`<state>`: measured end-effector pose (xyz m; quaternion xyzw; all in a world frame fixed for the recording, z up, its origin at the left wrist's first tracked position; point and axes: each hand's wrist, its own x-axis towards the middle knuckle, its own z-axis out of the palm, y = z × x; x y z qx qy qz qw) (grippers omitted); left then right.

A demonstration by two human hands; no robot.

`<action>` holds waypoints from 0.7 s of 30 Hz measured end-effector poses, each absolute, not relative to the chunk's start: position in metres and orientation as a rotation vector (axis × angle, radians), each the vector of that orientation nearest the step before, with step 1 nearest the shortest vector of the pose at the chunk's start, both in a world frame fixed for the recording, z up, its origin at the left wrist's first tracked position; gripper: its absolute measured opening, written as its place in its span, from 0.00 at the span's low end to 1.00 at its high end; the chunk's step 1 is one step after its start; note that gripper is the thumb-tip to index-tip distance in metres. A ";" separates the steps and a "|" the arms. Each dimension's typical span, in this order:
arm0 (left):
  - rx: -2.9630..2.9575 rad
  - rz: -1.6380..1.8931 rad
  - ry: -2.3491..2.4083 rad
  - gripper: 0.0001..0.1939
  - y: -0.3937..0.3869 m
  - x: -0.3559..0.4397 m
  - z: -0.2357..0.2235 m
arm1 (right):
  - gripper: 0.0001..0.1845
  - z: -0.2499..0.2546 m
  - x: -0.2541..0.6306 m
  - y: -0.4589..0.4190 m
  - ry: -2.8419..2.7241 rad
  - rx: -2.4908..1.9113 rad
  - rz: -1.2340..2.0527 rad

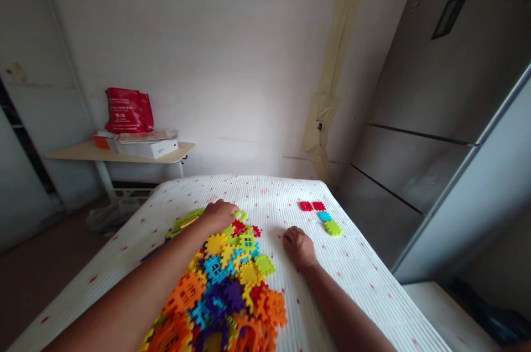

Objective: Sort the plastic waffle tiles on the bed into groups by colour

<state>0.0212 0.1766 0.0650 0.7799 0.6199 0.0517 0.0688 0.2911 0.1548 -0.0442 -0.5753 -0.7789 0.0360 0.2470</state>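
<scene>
Notably, the ribbed white counter (pixel 365 263) carries a pile of notched plastic tiles (pixel 226 291). Left hand (pixel 219 215) lies palm-down on the pile's far edge, fingers curled over tiles; right hand (pixel 299 247) rests knuckles-up, fingers loosely closed, holding nothing visible.

A red bag (pixel 128 110) and, apparently, boxes (pixel 147 146) occupy the shelf (pixel 74 152).

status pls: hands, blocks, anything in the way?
Left hand resting on far edge of block pile. Right hand closed, on white mat, holding nothing visible. Four blocks apart at right.
</scene>
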 end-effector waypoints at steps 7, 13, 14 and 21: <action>2.399 -0.203 1.768 0.17 0.192 0.053 0.040 | 0.12 -0.041 0.290 0.154 -2.097 -1.586 0.151; 2.520 -0.083 1.775 0.16 0.189 0.055 0.027 | 0.12 -0.042 0.289 0.155 -2.055 -1.589 0.222; 2.537 -0.056 1.790 0.15 0.188 0.054 0.028 | 0.12 -0.042 0.289 0.155 -2.044 -1.588 0.236; 2.638 0.213 1.877 0.12 0.178 0.054 0.049 | 0.11 -0.042 0.289 0.155 -1.917 -1.537 0.398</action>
